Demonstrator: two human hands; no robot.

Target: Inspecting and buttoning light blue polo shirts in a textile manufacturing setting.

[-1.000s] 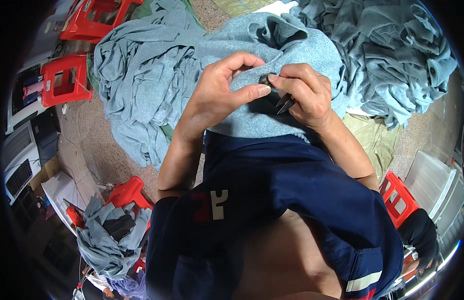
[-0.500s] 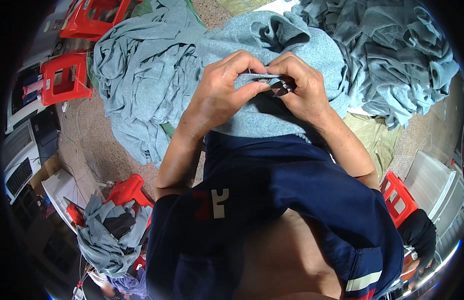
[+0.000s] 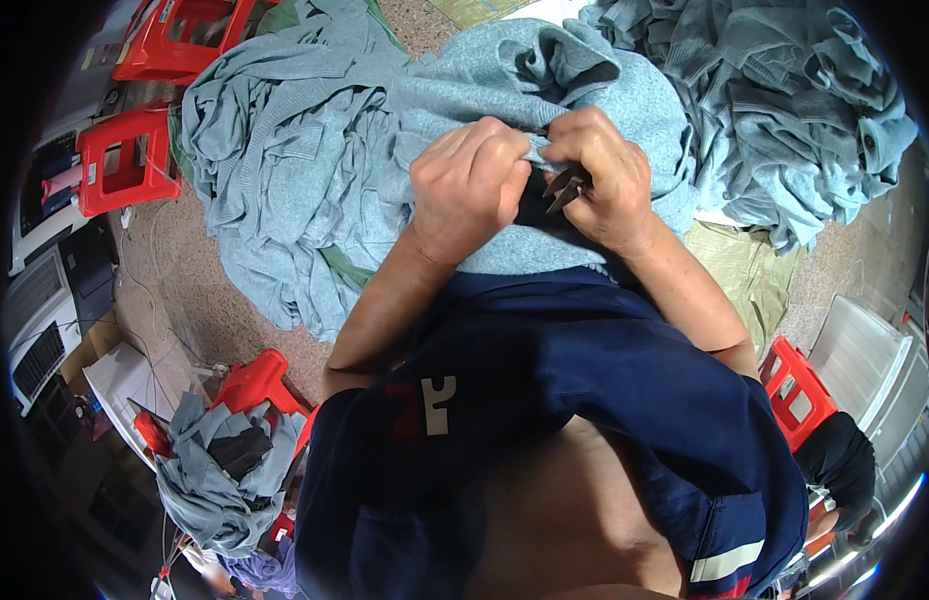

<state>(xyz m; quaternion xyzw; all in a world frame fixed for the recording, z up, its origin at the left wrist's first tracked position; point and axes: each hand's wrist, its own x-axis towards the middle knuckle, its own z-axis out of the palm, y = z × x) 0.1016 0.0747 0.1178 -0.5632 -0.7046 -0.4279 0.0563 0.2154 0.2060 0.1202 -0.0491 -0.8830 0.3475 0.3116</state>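
A light blue-grey knit garment lies bunched in front of me, its lower part over my lap. My left hand is closed in a fist around the garment's edge, knuckles up. Close beside it, my right hand pinches the same edge between thumb and forefinger. Dark thread snips sit in the right palm, blades pointing out below the forefinger and apart from the cloth. A short stretch of edge shows between the hands; the parts under the fingers are hidden.
Piles of similar knits lie to the left and far right, the right one partly on a pale green sheet. Red stools stand at the left. Another stool stands beside a grey garment heap. A person's dark sleeve shows lower right.
My left hand has gone from a thumb-and-finger pinch to a closed fist, turning knuckles up and shifting slightly right and down. The right hand has tilted a little, still with the snips.
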